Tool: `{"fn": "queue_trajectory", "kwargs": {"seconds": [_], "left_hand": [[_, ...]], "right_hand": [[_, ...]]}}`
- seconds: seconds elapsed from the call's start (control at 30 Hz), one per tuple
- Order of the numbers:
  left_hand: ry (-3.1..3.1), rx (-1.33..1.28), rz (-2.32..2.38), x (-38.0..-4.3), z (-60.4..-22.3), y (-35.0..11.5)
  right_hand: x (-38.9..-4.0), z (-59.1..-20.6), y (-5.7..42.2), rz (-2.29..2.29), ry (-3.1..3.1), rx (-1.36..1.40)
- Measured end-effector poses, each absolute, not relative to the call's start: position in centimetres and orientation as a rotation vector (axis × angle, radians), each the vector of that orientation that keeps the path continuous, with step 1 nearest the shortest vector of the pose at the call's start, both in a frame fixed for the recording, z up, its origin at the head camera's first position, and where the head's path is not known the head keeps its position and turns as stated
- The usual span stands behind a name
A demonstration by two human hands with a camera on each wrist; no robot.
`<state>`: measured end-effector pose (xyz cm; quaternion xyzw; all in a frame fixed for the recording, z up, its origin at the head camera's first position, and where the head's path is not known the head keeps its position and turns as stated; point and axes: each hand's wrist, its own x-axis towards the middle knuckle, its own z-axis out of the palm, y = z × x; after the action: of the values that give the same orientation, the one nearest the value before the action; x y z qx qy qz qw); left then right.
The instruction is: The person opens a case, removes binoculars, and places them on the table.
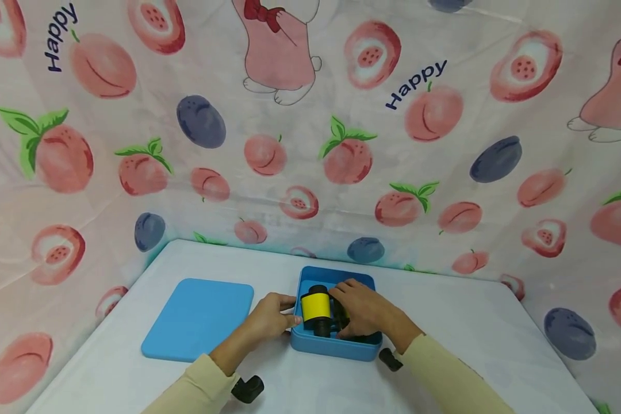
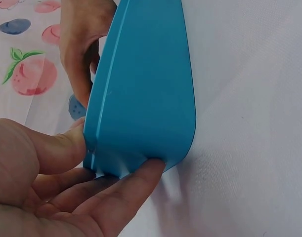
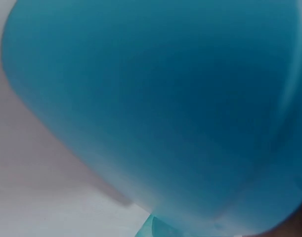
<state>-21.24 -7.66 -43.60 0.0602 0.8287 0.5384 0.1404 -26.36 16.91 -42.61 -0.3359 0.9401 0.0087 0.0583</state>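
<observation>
A pair of yellow and black binoculars (image 1: 317, 307) lies inside a blue box (image 1: 336, 348), its left barrel in plain sight. My right hand (image 1: 364, 307) reaches down into the box and grips the right barrel, which it mostly hides. At the box's left side is my left hand (image 1: 269, 316). In the left wrist view, that hand (image 2: 86, 197) holds the box (image 2: 146, 89) at a corner, thumb at the rim and fingers against the outer wall. The blurred box wall (image 3: 141, 98) fills most of the right wrist view.
To the left on the white table (image 1: 445, 345), a flat blue lid (image 1: 199, 319) lies by itself. A fruit-patterned cloth (image 1: 300, 132) rises behind the table and along its sides. Black wrist devices (image 1: 248, 389) show beneath both forearms.
</observation>
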Motion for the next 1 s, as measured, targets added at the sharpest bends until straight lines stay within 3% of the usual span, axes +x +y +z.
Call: {"fn": "queue_trajectory", "kwargs": {"seconds": [1.0], "left_hand": [[2.373, 0.14, 1.571, -21.2, -43.8, -7.5]], "right_hand": [[-26.3, -40.3, 17.3, -0.014, 2.873, -1.022]]}}
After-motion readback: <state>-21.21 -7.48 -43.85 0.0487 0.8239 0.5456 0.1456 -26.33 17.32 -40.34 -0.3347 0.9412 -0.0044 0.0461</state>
